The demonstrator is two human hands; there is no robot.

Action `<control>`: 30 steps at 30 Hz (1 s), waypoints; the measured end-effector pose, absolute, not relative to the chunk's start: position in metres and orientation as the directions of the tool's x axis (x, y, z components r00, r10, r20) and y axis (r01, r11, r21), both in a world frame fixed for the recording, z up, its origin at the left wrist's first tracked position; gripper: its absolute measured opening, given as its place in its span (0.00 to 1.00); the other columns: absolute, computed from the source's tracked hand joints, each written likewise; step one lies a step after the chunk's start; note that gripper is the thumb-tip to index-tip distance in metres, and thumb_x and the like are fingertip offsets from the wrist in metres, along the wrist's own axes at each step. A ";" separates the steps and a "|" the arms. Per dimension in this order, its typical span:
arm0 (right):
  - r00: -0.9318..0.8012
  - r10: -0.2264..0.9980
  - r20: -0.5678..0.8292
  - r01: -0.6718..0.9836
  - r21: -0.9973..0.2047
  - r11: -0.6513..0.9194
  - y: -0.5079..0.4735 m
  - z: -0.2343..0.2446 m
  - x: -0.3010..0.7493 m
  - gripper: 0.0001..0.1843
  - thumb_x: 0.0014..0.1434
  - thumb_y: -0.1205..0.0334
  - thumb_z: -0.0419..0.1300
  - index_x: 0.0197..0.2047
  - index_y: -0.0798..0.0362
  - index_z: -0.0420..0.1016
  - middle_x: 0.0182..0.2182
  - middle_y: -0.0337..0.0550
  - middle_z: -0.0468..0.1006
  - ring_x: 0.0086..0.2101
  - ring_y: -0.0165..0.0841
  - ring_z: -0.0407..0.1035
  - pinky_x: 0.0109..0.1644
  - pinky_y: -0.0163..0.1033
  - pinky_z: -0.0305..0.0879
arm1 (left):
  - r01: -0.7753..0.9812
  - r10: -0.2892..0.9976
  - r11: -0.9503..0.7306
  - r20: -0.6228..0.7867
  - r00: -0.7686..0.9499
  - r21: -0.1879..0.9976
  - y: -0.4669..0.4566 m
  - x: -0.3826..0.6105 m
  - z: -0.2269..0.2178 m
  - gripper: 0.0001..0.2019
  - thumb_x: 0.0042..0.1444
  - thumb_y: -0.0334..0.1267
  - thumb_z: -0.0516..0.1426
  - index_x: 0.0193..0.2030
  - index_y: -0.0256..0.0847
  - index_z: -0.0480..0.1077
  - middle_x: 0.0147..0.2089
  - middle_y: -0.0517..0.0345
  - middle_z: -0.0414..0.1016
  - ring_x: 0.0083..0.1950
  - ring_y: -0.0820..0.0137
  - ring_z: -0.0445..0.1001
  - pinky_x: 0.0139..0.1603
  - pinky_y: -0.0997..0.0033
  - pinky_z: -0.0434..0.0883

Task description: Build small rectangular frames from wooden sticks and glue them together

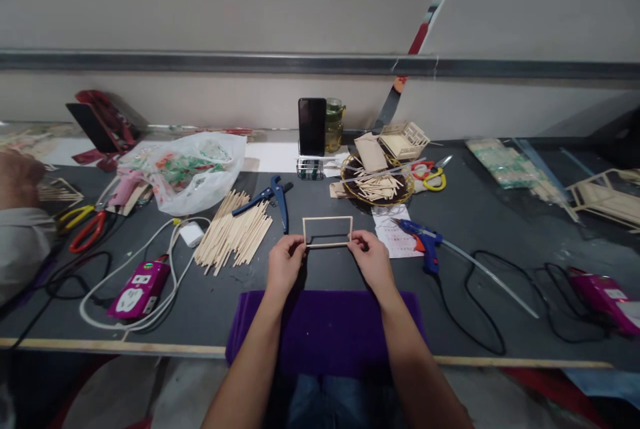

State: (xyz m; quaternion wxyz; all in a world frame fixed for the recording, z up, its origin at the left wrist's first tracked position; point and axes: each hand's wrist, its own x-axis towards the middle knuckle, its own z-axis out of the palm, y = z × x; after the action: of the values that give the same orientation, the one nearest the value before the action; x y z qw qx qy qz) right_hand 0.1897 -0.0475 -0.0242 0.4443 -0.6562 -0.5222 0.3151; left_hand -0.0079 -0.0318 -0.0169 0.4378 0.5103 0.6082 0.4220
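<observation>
A small rectangular frame of thin wooden sticks (327,218) is held upright between my two hands, just above the dark table. My left hand (286,261) pinches its lower left corner, and my right hand (371,257) pinches the lower right one. Left of the frame lie a blue cutter (280,202) and a loose pile of wooden sticks (233,232). Close to my right hand are a blue glue gun (423,237) with a long glue stick in it, and a sheet of paper with writing (395,235) beneath its nozzle.
A purple cloth (330,329) covers the table edge before me. Behind stand a phone (312,125), a glass jar (334,125) and a basket of sticks (377,185) beside scissors (435,179). Cables run from a purple power strip (140,289). A co-worker's hand (20,179) is far left.
</observation>
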 end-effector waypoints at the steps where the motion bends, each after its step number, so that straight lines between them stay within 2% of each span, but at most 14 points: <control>1: 0.255 0.965 0.057 0.404 -0.913 -0.053 -0.047 -0.024 0.190 0.08 0.53 0.60 0.55 0.34 0.51 0.75 0.30 0.42 0.74 0.29 0.32 0.67 0.37 0.37 0.63 | 0.254 0.990 0.122 -0.101 -0.095 0.959 -0.032 -0.008 -0.017 0.06 0.49 0.38 0.58 0.32 0.40 0.75 0.27 0.57 0.72 0.26 0.71 0.71 0.22 0.77 0.67; 9: 0.274 0.956 0.106 0.389 -0.921 -0.009 -0.047 -0.023 0.188 0.09 0.53 0.58 0.56 0.33 0.52 0.75 0.30 0.42 0.74 0.30 0.32 0.67 0.37 0.38 0.64 | 0.275 0.993 0.117 -0.103 -0.066 0.954 -0.031 -0.010 -0.018 0.10 0.49 0.42 0.56 0.33 0.39 0.74 0.29 0.57 0.72 0.28 0.71 0.72 0.26 0.76 0.68; 14: 0.293 0.945 0.145 0.373 -0.928 0.027 -0.047 -0.020 0.187 0.12 0.53 0.54 0.58 0.33 0.52 0.76 0.31 0.44 0.76 0.31 0.33 0.69 0.37 0.38 0.65 | 0.253 0.991 0.127 -0.110 -0.079 0.959 -0.032 -0.008 -0.016 0.11 0.48 0.44 0.57 0.33 0.38 0.73 0.28 0.58 0.72 0.27 0.72 0.71 0.24 0.76 0.68; 19: 0.313 0.949 0.045 0.308 -0.950 -0.056 -0.045 -0.022 0.191 0.17 0.52 0.48 0.58 0.30 0.54 0.78 0.23 0.41 0.75 0.26 0.33 0.67 0.31 0.36 0.63 | 0.213 0.980 0.196 -0.183 -0.077 0.957 -0.029 -0.008 -0.022 0.16 0.47 0.45 0.58 0.39 0.36 0.74 0.25 0.59 0.71 0.24 0.73 0.70 0.22 0.76 0.68; 24: 0.316 0.946 -0.065 0.268 -0.951 -0.155 -0.041 -0.030 0.198 0.17 0.49 0.49 0.58 0.31 0.55 0.78 0.20 0.41 0.75 0.21 0.31 0.65 0.26 0.35 0.61 | 0.409 0.981 0.195 -0.176 -0.084 0.892 -0.026 -0.008 -0.024 0.14 0.50 0.38 0.56 0.41 0.36 0.75 0.26 0.59 0.72 0.23 0.75 0.68 0.19 0.79 0.65; 28: 0.377 0.924 -0.069 0.261 -0.949 -0.177 -0.039 -0.030 0.204 0.17 0.50 0.50 0.57 0.31 0.55 0.77 0.22 0.42 0.77 0.19 0.30 0.66 0.24 0.34 0.61 | 0.466 0.981 0.192 -0.158 -0.112 0.864 -0.026 -0.009 -0.021 0.14 0.53 0.35 0.54 0.43 0.36 0.76 0.31 0.55 0.76 0.22 0.75 0.68 0.18 0.78 0.65; 30: 0.386 0.921 -0.057 0.296 -0.938 -0.182 -0.037 -0.029 0.204 0.15 0.51 0.52 0.56 0.31 0.55 0.76 0.22 0.42 0.77 0.20 0.30 0.66 0.25 0.34 0.61 | 0.494 0.983 0.180 -0.135 -0.126 0.850 -0.026 -0.009 -0.020 0.13 0.54 0.35 0.54 0.43 0.36 0.76 0.33 0.54 0.77 0.23 0.74 0.70 0.21 0.76 0.67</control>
State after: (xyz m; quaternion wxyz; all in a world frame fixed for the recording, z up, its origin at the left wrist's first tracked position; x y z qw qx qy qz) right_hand 0.2044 -0.0372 -0.0285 0.4638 -0.6912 -0.4402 0.3366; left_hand -0.0087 -0.0256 -0.0204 0.3692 0.5482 0.6736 0.3308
